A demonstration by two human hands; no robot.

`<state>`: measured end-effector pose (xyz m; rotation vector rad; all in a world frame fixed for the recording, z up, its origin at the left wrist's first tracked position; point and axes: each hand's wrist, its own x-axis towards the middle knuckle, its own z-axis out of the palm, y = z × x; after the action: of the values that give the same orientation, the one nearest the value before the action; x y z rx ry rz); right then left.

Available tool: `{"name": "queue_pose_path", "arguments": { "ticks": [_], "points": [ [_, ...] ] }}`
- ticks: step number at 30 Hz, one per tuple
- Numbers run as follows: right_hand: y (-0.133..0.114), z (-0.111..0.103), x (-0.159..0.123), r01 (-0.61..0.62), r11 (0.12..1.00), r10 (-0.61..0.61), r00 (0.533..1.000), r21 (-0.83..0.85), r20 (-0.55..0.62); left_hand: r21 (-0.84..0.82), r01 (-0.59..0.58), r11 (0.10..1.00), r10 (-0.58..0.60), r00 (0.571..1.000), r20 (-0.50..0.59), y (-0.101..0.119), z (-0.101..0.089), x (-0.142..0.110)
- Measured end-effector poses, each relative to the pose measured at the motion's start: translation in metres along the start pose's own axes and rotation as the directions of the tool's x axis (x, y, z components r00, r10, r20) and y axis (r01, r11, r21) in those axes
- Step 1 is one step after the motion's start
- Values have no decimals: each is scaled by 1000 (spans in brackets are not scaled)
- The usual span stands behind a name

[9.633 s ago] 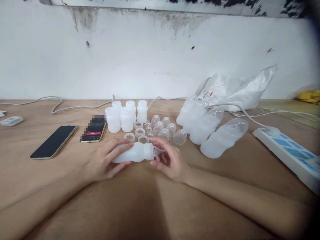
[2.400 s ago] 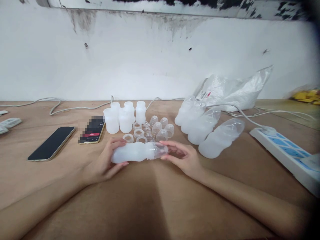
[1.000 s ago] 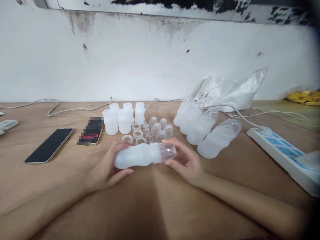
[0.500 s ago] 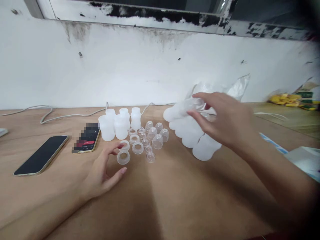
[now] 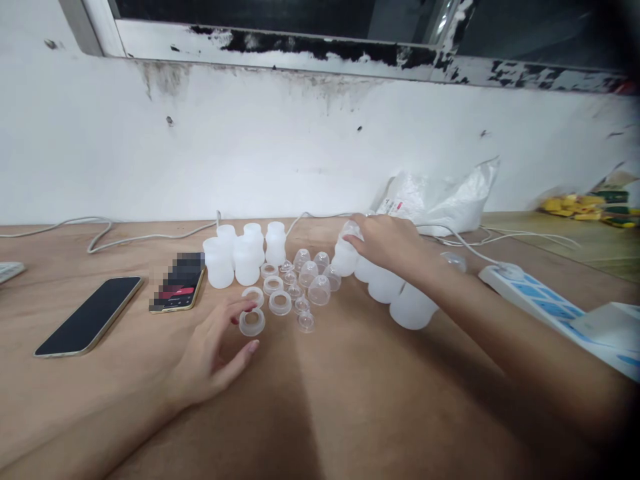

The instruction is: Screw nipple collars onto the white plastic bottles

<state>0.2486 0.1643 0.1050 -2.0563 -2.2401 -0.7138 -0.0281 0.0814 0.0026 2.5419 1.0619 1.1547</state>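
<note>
- Grip, left hand [image 5: 215,353]: the fingers were spread and curved, with nothing held; the fingertips lay just beside the nearest screw rings [image 5: 252,323], contact being impossible to tell.
- Five screw rings, five clear teats [image 5: 306,323] and five transparent dome caps [image 5: 319,291] lay in loose rows on the wood-grain tabletop [image 5: 360,413], between the two hands.
- Left of these lay a dark-screened smartphone [image 5: 90,317] and a second smartphone [image 5: 175,287], its display partly blurred.
- At least three assembled feeding bottles [image 5: 411,310] stood partly hidden beneath the right forearm; a power strip [image 5: 540,297] lay to their right.
- Grip, right hand [image 5: 387,239]: thumb and fingers appeared to pinch the cap of one capped bottle [image 5: 345,259], nearly upright at the far end of that row. Whether its base bore fully on the table could not be told.
- Step, as judged: placing this bottle in line. The next move called for a level release and a withdrawal clear of the neighbouring bottles.
- Five uncapped bottle bodies [image 5: 247,261] stood grouped behind the rings.
- Beyond: a translucent plastic bag [image 5: 437,203] and a stained white wall [image 5: 250,147].
</note>
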Motion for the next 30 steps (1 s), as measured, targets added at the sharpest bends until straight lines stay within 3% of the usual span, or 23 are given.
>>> {"name": "queue_pose_path", "arguments": {
  "ticks": [9, 16, 25, 30],
  "points": [
    [1, 7, 16, -31, 999, 31, 999, 11, 10, -3, -14, 1000, 14, 1000, -5, 1, 1, 2],
    [1, 7, 13, -29, 999, 29, 1000, 22, 0, -55, 9, 998, -8, 1000, 19, 0, 2, 2],
    [0, 8, 11, -13, 1000, 13, 1000, -6, -2, -1, 27, 1000, -27, 999, 36, -2, 3, 2],
    [-5, 3, 2, -19, 999, 15, 988, -27, -155, 21, 66, 998, -66, 998, 11, -4, 6, 2]
  ]
}}
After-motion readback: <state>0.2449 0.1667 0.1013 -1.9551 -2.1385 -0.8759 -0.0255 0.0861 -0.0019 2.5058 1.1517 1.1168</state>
